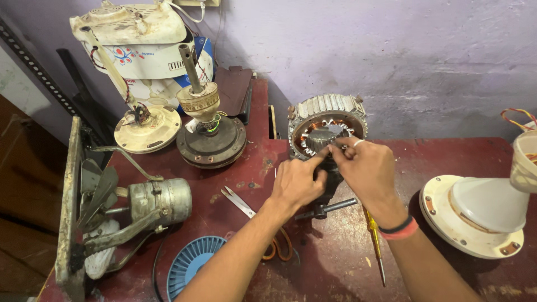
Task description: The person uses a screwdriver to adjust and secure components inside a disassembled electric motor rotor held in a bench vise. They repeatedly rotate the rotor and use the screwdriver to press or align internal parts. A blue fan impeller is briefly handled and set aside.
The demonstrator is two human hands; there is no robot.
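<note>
We are looking down at a red bench (335,263) crowded with fan parts. The motor (327,131) stands on edge near the far wall, its open face toward us, copper windings ringing a grey core. A dark shaft (330,208) sticks out below it toward the near left, so the long axis runs from far to near, tipped slightly left.

Both hands meet at the motor's face. Our left hand (296,183) comes in from the near left, thumb and forefinger pinched together at the core's lower edge; what they pinch is too small to tell. Our right hand (369,168) reaches in from the near right, fingertips also closed on something at the same spot, touching the left fingertips. The two are about equally near the core; the motor lies just beyond the fingers, on the far side.

Scissors (246,210) lie near the left wrist, a yellow screwdriver (373,240) under the right forearm. To the left sit a blue grille (193,263), a grey fan motor (159,201) and two upright fan bases (210,140); a white housing (475,215) sits at right.
</note>
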